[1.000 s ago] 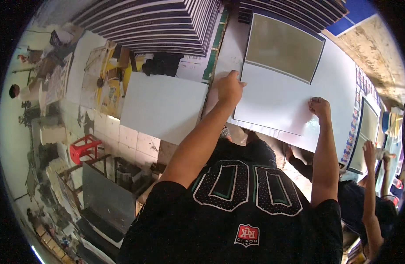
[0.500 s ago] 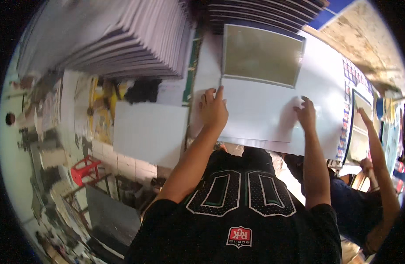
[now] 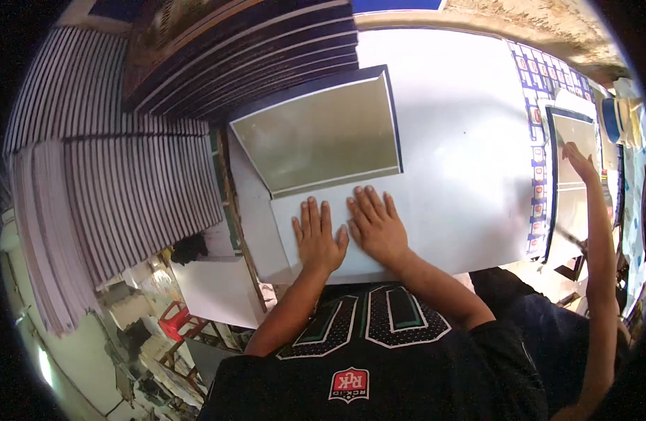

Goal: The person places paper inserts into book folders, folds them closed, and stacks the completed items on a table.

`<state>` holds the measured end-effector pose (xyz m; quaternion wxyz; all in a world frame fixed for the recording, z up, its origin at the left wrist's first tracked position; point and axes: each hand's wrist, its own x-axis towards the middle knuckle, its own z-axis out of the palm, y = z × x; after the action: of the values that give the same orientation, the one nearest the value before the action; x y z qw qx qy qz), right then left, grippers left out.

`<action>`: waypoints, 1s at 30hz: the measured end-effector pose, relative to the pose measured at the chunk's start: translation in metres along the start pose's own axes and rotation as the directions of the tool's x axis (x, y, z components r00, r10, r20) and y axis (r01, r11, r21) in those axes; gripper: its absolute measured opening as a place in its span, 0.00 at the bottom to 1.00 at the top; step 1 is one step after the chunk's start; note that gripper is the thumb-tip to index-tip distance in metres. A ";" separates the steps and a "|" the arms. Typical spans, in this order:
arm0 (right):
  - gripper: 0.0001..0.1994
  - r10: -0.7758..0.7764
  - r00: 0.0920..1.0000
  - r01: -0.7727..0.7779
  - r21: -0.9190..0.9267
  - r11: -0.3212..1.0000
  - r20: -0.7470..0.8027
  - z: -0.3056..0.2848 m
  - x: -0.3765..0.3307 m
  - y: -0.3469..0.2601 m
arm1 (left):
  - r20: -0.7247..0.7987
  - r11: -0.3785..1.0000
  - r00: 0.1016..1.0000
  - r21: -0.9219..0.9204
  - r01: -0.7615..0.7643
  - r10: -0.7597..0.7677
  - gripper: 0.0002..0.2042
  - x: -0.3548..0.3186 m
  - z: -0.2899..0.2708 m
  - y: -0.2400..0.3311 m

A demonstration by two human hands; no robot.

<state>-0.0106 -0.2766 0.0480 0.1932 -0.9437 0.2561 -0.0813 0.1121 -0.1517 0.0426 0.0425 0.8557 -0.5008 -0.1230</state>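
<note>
My left hand (image 3: 319,242) lies flat, fingers spread, on a white sheet (image 3: 295,210) near the table's front edge. Close beside it, my right hand (image 3: 380,228) also rests palm down on the sheet, its fingers stretched toward a board. That olive-grey board (image 3: 323,137), bordered in white and dark blue, lies just beyond both sets of fingertips. Its near edge meets the white sheet. Neither hand grips anything.
Dark-edged boards (image 3: 267,59) are stacked behind the olive-grey one. Tall piles of panels (image 3: 140,203) stand on the left. At right, a co-worker's hand (image 3: 579,161) touches another framed board (image 3: 572,210). A red stool (image 3: 176,321) is at lower left.
My hands have come closer together and now press flat on the sheet; before, they were apart with fingers bent. The view has shifted, so the board appears further left.
</note>
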 end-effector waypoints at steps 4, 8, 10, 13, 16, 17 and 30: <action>0.23 -0.029 0.999 0.027 0.072 0.997 0.022 0.001 0.001 0.008 | 0.030 0.999 0.999 0.016 0.028 -0.028 0.34 0.003 0.000 0.002; 0.18 -0.087 0.996 0.082 0.228 0.970 0.011 0.000 -0.005 0.016 | -0.061 0.999 0.998 0.021 -0.029 0.030 0.33 0.001 0.004 -0.001; 0.17 -0.117 0.993 0.119 0.321 0.940 -0.023 -0.003 -0.006 0.018 | -0.090 1.000 0.996 -0.004 -0.031 0.030 0.33 -0.002 0.006 -0.003; 0.18 0.132 0.948 0.108 0.679 0.726 -0.291 -0.018 0.008 0.028 | -0.108 0.999 0.994 -0.027 -0.028 0.025 0.33 -0.004 0.004 -0.004; 0.26 0.344 0.758 0.005 0.532 0.847 -0.554 -0.035 0.064 0.065 | -0.074 0.999 0.997 -0.025 -0.039 0.037 0.33 -0.004 -0.001 -0.005; 0.32 0.366 0.753 -0.048 0.509 0.860 -0.547 -0.044 0.085 0.084 | -0.040 0.998 0.998 -0.021 -0.058 0.058 0.32 -0.007 -0.003 -0.005; 0.20 0.463 0.886 -0.129 0.957 0.259 -0.005 -0.064 0.052 0.106 | -0.048 0.968 0.971 -0.078 -0.239 0.236 0.30 -0.136 0.016 -0.034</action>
<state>-0.0303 -0.4077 0.0664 0.6750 -0.5640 0.3600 -0.3110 0.0737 -0.0162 0.0436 0.1024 0.7894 -0.5931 -0.1213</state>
